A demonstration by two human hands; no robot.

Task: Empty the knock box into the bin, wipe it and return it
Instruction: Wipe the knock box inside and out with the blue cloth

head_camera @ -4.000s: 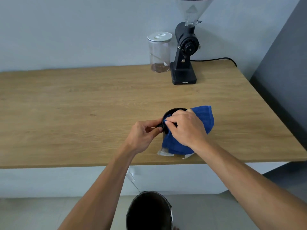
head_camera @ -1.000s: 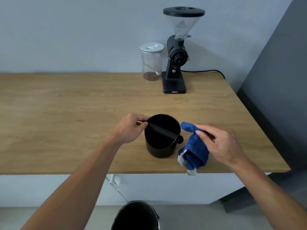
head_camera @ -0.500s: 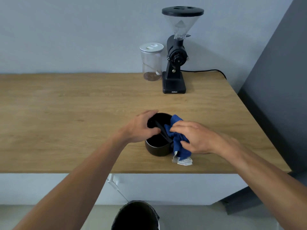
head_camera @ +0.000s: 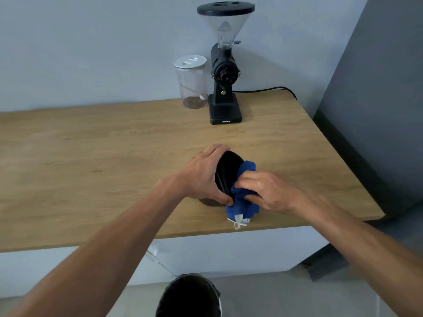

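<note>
The black knock box [head_camera: 227, 171] is tilted on its side just above the wooden counter [head_camera: 114, 161], its mouth turned toward the right. My left hand [head_camera: 203, 175] wraps around its body from the left. My right hand [head_camera: 263, 191] grips a bunched blue cloth [head_camera: 242, 202] and presses it into the box's mouth. A white label hangs from the cloth's lower end. The black bin [head_camera: 190, 296] stands on the floor below the counter's front edge, its opening dark.
A black coffee grinder [head_camera: 225, 88] with a clear hopper stands at the back of the counter, its cable running right. A clear jar [head_camera: 192, 82] with a white lid sits beside it. A grey wall panel [head_camera: 377, 88] borders the counter's right end.
The knock box stood upright a second ago with the cloth held beside it. My left hand has tipped it onto its side and my right hand has pushed the cloth into it.
</note>
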